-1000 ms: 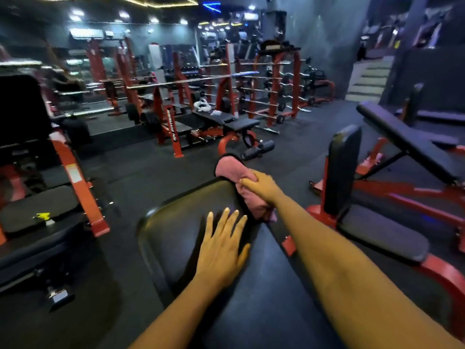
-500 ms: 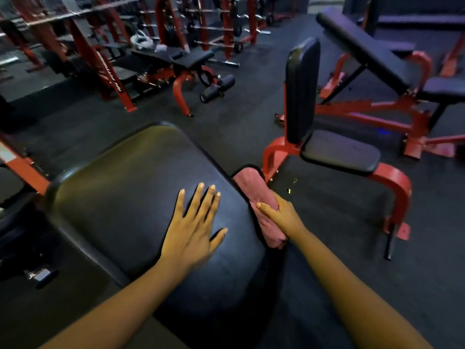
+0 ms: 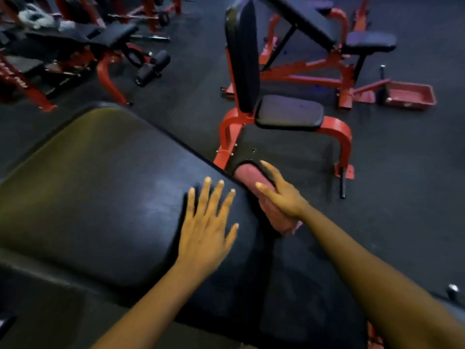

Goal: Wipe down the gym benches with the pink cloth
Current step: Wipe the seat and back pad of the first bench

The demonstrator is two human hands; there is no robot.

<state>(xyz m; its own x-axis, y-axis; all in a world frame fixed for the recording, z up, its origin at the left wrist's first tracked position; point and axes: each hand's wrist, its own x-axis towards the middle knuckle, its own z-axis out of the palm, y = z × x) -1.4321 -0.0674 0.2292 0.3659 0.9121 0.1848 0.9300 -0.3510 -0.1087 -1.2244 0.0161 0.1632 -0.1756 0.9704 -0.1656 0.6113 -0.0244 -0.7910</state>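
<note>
A wide black padded bench point(image 3: 105, 187) fills the lower left of the head view. My left hand point(image 3: 206, 227) lies flat on its pad near the right edge, fingers spread and straight. The pink cloth point(image 3: 251, 177) is folded over the pad's right side edge. My right hand point(image 3: 279, 195) grips the cloth there, thumb on top and fingers wrapped down the side, pressing it against the edge. The lower part of the cloth sticks out below my palm.
A red-framed seat with an upright black backrest point(image 3: 242, 54) and black seat pad point(image 3: 289, 112) stands just right of my bench. Behind it is an inclined bench point(image 3: 307, 21). More red benches and racks point(image 3: 108, 44) crowd the upper left. Dark rubber floor point(image 3: 402, 172) lies between.
My right hand has slid the pink cloth along the pad's right edge from the far top corner toward me. My view has tilted downward. My left hand stays flat on the pad.
</note>
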